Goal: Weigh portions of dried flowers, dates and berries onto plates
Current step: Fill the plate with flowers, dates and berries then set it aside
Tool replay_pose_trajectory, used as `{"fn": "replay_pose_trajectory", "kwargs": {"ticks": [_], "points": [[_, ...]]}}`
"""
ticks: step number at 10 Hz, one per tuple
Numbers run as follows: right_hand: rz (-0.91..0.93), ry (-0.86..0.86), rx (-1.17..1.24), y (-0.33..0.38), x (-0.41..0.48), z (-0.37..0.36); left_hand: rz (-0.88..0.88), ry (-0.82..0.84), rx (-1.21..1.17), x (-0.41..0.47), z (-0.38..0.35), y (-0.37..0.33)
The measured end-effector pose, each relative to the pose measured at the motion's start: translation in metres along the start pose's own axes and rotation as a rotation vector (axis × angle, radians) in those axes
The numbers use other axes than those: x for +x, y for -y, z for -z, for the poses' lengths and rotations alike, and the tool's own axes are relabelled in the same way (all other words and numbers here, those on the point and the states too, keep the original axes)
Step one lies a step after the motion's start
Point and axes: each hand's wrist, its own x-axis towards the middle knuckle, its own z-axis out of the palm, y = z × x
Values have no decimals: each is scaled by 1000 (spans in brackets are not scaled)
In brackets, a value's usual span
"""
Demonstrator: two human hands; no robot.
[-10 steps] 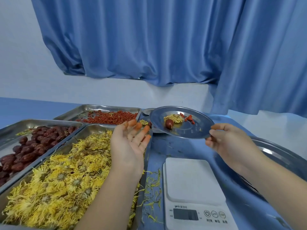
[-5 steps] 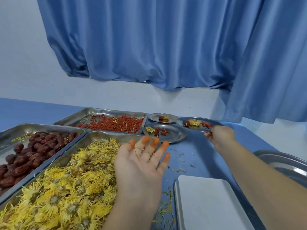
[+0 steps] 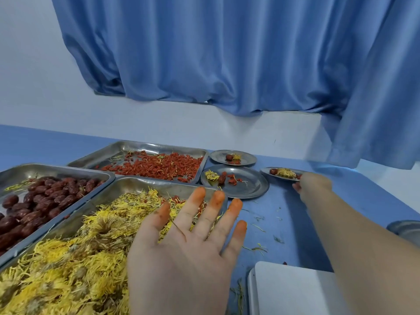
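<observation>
Fingers (image 3: 296, 186) of right hand (image 3: 314, 186) pinch plate (image 3: 266, 171) by its rim — likely parking it beside finished plates (image 3: 250, 186) — left hand (image 3: 188, 253) spread, empty.

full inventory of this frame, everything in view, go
flower tray: 1, steel, yellow dried flowers, front left
date tray: 1, steel, dark red dates, left
berry tray: 1, steel, red berries, back centre
back plate: 1, steel, mixed portion, right of berry tray
middle plate: 1, steel, mixed portion, just nearer
held plate: 1, steel, mixed portion, far right
scale: 1, white, bottom right
basin rim: 1, steel, right edge
table: 1, blue
curtain: 1, blue, behind
left hand: 1, orange-stained fingertips, above flower tray
right hand: 1, grips held plate
</observation>
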Motion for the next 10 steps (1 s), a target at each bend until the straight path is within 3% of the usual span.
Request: {"fn": "replay_pose_trajectory", "kwargs": {"ticks": [2, 4, 5, 6, 7, 8, 9, 10], "points": [[-153, -144, -5, 6, 31, -28, 29, 62, 13, 4, 6, 2], [-87, -91, -129, 0, 59, -41, 43, 73, -3, 3, 6, 0], [-19, 30, -187, -3, 69, -48, 38, 63, -5, 3, 6, 0], [12, -75, -438, -7, 71, -54, 24, 68, -1, 3, 7, 0], [-158, -24, 114, 0, 63, -62, 13, 82, 15, 3, 9, 0], [32, 47, -265, 7, 56, -50, 1, 86, 30, 4, 9, 2], [-17, 120, -88, 22, 15, -51, -16, 82, 61, 2, 6, 2], [6, 165, -271, 40, -25, -46, -37, 76, 93, -4, 3, 3]]}}
